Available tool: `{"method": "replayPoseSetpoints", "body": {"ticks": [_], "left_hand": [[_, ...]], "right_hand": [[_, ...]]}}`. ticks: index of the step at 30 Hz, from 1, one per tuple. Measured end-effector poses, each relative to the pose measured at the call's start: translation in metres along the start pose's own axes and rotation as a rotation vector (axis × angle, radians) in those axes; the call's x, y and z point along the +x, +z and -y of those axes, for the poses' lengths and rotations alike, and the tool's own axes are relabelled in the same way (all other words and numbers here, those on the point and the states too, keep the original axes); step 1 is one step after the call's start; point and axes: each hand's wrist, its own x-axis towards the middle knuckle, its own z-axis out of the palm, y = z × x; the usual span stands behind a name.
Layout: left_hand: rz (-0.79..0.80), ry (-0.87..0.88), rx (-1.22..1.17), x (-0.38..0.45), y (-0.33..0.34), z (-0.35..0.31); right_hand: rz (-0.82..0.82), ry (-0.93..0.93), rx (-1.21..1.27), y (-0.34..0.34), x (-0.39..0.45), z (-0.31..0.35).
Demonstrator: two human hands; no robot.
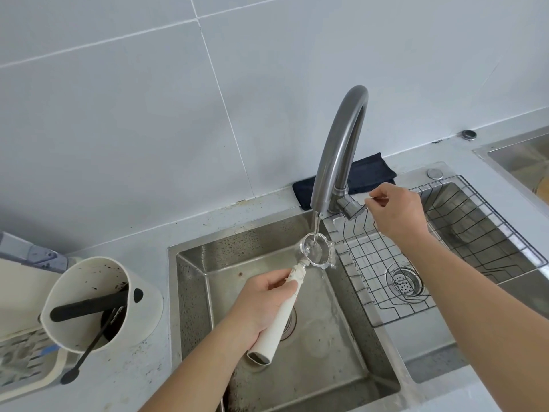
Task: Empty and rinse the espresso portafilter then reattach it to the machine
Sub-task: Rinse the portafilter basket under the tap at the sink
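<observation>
Currently mid-rinse, by my read. Left hand [261, 304] grips the white handle of the portafilter [300, 281], fingers wrapped round it, holding the basket end up under the faucet [341, 144] spout over the left sink [190, 292]. Water stream lands inside the metal basket, which looks clear of grounds, though spray and glare hide the bottom. So emptying looks done, rinsing is in progress, and reattaching is left. No espresso machine is identifiable from this view; a white appliance with a grey grid tray sits at the far left edge, can't tell what it is.

Containers, near to far:
- Knock box [101, 301], white, on the counter [154, 239] left of the sink: dark grounds at the bottom, specks up the inner wall, black bar across it, thin black brush [86, 352] leaning out over its rim.
- Left sink: wet, brownish residue along the near edge, drain partly hidden behind the handle.
- Right basin: wire rack [445, 233] spans it, nothing on the rack, strainer drain [403, 281] visible below.

Right hand [395, 212] is at the faucet lever [352, 208], fingertips pinching its thin end. Dark cloth [368, 173] lies behind the faucet against the tiled wall.
</observation>
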Motion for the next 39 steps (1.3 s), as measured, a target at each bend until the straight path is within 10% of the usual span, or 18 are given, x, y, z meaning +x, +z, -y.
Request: {"method": "replayPoseSetpoints", "body": {"ticks": [39], "left_hand": [[-0.011, -0.200, -0.671, 0.059, 0.057, -0.055]], "right_hand": [[0.006, -0.001, 0.010, 0.001, 0.002, -0.002]]}}
